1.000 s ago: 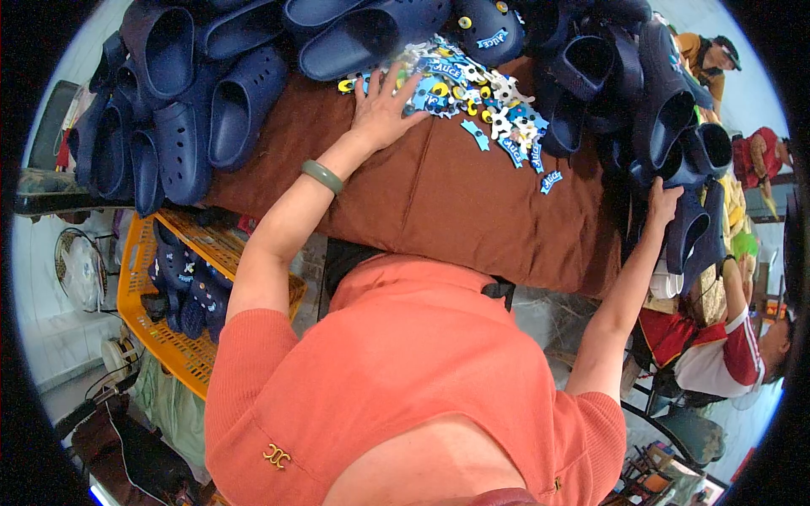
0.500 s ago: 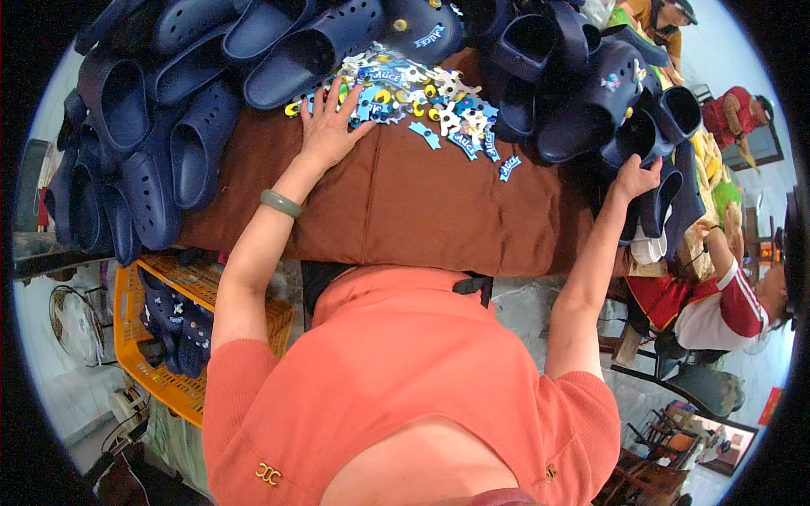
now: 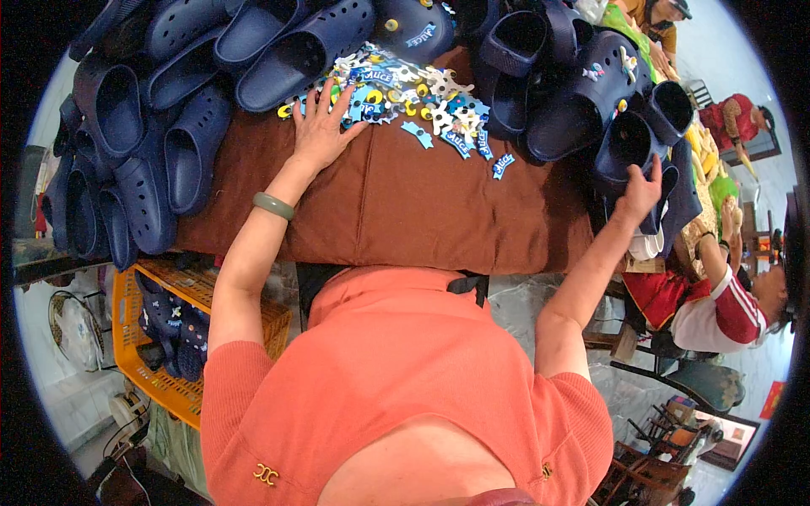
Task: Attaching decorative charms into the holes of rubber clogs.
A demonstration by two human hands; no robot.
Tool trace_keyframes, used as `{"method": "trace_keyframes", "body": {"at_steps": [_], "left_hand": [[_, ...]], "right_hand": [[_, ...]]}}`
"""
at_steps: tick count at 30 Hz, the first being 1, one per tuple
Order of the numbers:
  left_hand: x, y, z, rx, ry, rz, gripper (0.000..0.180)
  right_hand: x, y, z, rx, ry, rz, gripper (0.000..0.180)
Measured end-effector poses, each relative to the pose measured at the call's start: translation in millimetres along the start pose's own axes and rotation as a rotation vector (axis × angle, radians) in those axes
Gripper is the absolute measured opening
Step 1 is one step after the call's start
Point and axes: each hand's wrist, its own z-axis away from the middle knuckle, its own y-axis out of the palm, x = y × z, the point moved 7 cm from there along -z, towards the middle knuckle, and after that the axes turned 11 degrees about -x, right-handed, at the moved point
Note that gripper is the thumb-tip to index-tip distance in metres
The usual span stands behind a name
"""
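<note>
My left hand (image 3: 322, 139), a green bangle on its wrist, lies with fingers spread at the near left edge of a pile of shoe charms (image 3: 401, 88). Its fingertips touch the blue, white and yellow pieces. A loose blue banner-shaped charm (image 3: 504, 166) rests on the brown cloth (image 3: 405, 202), to the right of the pile. My right hand (image 3: 639, 198) is at the heel of a dark blue clog (image 3: 614, 165) on the right, index finger stretched out and thumb apart from it. Left of that clog stands another clog (image 3: 582, 110) bearing a few charms.
More dark blue clogs (image 3: 143, 202) are heaped at the left and along the back. An orange crate (image 3: 126, 316) below the table's left side holds decorated clogs. At the right, a person in a red and white top (image 3: 717, 320) sits near the table; other people are farther back.
My right hand has shifted slightly nearer to me at the clog's heel, and its index finger has straightened. My left hand stays on the charms. The whole view has moved slightly.
</note>
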Motion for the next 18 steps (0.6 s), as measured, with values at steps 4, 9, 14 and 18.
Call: {"method": "trace_keyframes", "body": {"at_steps": [4,9,14,18], "left_hand": [[-3,-2,0,0.004,0.002,0.009,0.07],[-61,-43,-13,-0.259,0.187,0.089,0.071],[-200,-50,-12,-0.054,0.62,0.552,0.066],[-273,-8,-4,0.019,0.847,0.562,0.061]], "right_hand": [[3,-20,-16,0.121,0.428,-0.454,0.067],[43,-32,14,0.037,0.407,-0.462,0.07],[69,-42,67,-0.068,0.295,-0.409,0.07],[87,-43,98,-0.062,0.349,-0.545,0.07]]}}
